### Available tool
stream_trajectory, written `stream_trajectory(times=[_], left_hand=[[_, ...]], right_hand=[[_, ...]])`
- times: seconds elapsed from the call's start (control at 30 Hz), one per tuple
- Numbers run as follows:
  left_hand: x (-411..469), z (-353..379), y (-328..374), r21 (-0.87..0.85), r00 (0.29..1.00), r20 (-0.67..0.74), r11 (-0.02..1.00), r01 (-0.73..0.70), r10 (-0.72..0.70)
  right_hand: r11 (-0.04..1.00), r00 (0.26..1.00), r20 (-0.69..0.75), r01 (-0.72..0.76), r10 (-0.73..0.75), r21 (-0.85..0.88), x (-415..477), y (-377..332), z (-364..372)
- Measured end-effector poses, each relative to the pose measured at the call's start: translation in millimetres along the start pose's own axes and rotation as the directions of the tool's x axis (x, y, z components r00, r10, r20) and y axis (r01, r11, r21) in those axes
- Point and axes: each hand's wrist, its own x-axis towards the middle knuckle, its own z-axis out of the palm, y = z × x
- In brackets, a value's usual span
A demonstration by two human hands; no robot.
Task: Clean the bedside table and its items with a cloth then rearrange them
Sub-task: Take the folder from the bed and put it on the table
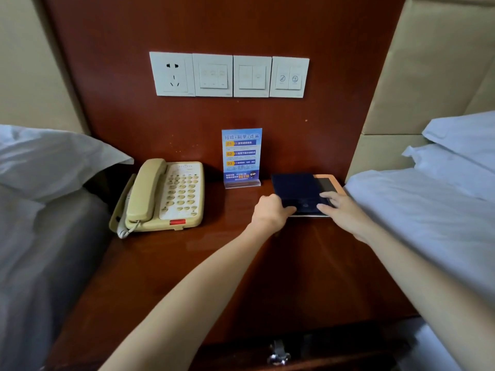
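the desk [214, 263] fills the middle of the frame, its three groups of things standing in a row along the back edge; the phone [160, 196] is at centre left, the sign [242, 156] stands upright in its clear stand at centre, and the folder [297, 191] lies flat at centre right; the folder rests on a tan board [333, 182], which shows only along its right and far edges

both hands are on the folder; the left hand [270, 210] grips its near left corner with curled fingers; the right hand [340, 210] lies flat on its near right part, fingers straight, pressing and gripping nothing

no cloth is in view, neither on the desk nor in a hand; the bare wood shines, though i cannot tell whether it has been wiped; with the things lined up and the hands squaring the folder over the board, this looks like the rearranging stage, probably late in the task; what seems left is to settle the folder and perhaps straighten the phone, which sits slightly askew

counted: one phone with its handset on the cradle, one sign, one folder, one board, two hands; on the wall at upper centre are four plates [229, 74], one socket and three switch plates; a pillow [53, 159] lies at left, and white bedding [428, 210] at right is touching the desk's edge; one drawer handle [278, 354] shows at the bottom
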Motion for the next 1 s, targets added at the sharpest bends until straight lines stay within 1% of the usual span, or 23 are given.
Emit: stream_trajectory(times=[0.13,0.2,0.33,0.53,0.63,0.73,0.83,1.0], left_hand=[[-4,-2,3,0.096,0.999,0.033,0.995,-0.037,0.034],[-5,-1,5,0.115,0.999,0.037,0.993,-0.040,0.036],[-4,-2,7,0.073,1.000,0.014,0.997,-0.018,0.017],[-6,0,11,0.046,0.999,0.049,0.999,-0.020,0.018],[-8,1,12,0.034,0.999,0.040,0.999,-0.020,0.019],[-7,1,11,0.018,1.000,0.026,1.000,-0.004,0.004],[-9,3,9,-0.002,1.000,0.021,1.000,-0.013,0.013],[-19,-4,11,0.030,0.999,0.032,0.999,-0.029,0.028]], right_hand=[[1.000,1.000,0.023,-0.020,0.020,-0.001,7,-1,-2],[0.999,0.998,0.050,-0.032,0.034,-0.042,9,-1,-1],[0.999,0.997,0.070,-0.034,0.037,-0.037,8,2,-3],[0.999,0.983,0.176,-0.041,0.045,-0.022,8,3,-14],[0.998,0.976,0.210,-0.056,0.061,-0.029,8,2,-18],[0.999,0.982,0.181,-0.047,0.047,-0.001,5,4,-17],[0.999,0.994,0.108,-0.035,0.031,0.029,-1,6,-11],[0.994,0.999,0.003,0.032,-0.032,-0.103,-10,3,-4]])
